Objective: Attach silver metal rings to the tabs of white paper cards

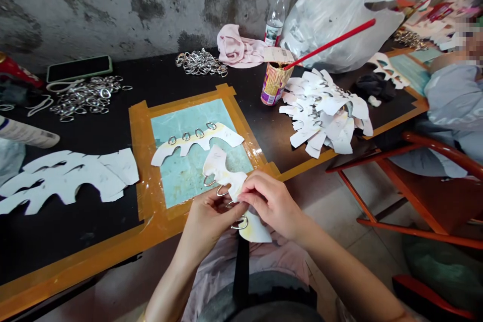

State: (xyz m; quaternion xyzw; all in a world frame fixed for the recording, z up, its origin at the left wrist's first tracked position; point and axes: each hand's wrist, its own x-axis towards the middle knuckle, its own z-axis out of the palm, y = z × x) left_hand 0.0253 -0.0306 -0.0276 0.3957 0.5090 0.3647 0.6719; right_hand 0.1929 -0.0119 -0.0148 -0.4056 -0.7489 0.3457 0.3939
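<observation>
Between my two hands is a white scalloped strip [218, 163] with several metal rings along its edge, held above the front of the table. My left hand [213, 216] pinches it from the left near the rings. From the right, my right hand [269, 201] closes its fingertips on the strip's middle, so that part is hidden. Behind them, a second white scalloped strip [222, 137], with metal rings in a row on its upper edge, lies on a pale blue sheet [181, 186] bordered by brown tape.
White cut-out strips [86, 181] lie at left, below metal rings [86, 95] and a phone [80, 68]. More rings [201, 63] lie at the back. A glue-smeared cup [273, 85] with a red stick stands beside piled strips [328, 110]. A person's sleeve [453, 100] shows at right.
</observation>
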